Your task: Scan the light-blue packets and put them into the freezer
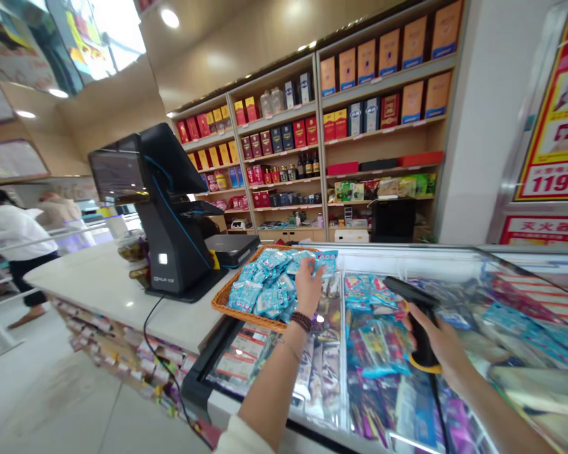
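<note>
Blue packets (260,284) fill a wicker basket (224,295), which sits below and to the left of the fingers (305,267) of our left hand (308,287). Those fingers are curled and narrow, above the basket's right side; one packet (329,260) shows right at their tips, though we cannot tell whether it is pinched. Beaded bracelet (300,320) on that wrist.

Our right hand (430,334) has its fingers wrapped round the grip of a black scanner (423,337) with yellow trim, well to the right of the left fingers, its head tipped up and leftward. Its cable drops below the hand.

Under both hands we note a glass-topped freezer (344,366) with bagged goods inside. Left of the left fingers, a dark till (168,252) and a flat black box (231,249) stand on the white counter (94,284). Beyond the fingers, shelves (284,148) of boxes and bottles; far left, a person in a white top (19,233)
</note>
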{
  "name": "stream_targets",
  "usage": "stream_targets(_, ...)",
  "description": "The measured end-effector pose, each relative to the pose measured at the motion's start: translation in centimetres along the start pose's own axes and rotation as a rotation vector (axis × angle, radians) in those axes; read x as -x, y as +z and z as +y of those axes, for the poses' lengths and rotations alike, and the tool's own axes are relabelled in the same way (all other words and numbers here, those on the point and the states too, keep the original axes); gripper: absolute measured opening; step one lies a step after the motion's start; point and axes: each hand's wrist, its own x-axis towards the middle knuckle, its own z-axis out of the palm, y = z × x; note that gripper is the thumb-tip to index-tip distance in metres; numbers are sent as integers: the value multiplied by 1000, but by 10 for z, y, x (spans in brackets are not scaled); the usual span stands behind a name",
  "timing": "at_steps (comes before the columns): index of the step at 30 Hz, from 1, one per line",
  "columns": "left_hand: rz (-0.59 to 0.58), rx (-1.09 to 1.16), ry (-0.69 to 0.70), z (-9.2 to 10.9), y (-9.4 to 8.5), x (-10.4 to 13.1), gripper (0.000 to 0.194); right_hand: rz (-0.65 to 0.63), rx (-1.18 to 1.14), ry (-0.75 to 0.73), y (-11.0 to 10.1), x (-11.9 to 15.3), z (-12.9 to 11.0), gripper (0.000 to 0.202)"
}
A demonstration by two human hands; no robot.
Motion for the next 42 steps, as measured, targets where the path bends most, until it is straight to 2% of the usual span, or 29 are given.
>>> stream_targets(2,-62,303,-126,-9,32,10,32,-1,-9,-15,-1,-2,1,60)
stream_targets(4,-114,503,-236,-23,60,21,41,-19,-2,-32,-3,-6,5,58)
stream_targets(6,-162,625,-322,-37,78,32,46,-63,37,-25,-7,-11,12,55)
stream_targets(8,-187,679,-371,-49,86,40,46,-128,106,11,-11,-16,19,54)
stream_targets(12,-176,694,-409,-61,85,45,47,-216,222,26,-15,-20,24,55)
stream_targets(16,-216,698,-406,-65,82,44,52,-253,313,-16,-14,-15,16,57)
stream_targets(20,-214,690,-397,-66,82,45,47,-282,381,-35,-14,-9,10,55)
stream_targets(28,-228,647,-369,-64,82,46,43,-256,468,-59,-17,-8,11,49)
stream_targets(42,-210,621,-413,-55,80,46,41,-214,456,-71,-18,-3,8,49)
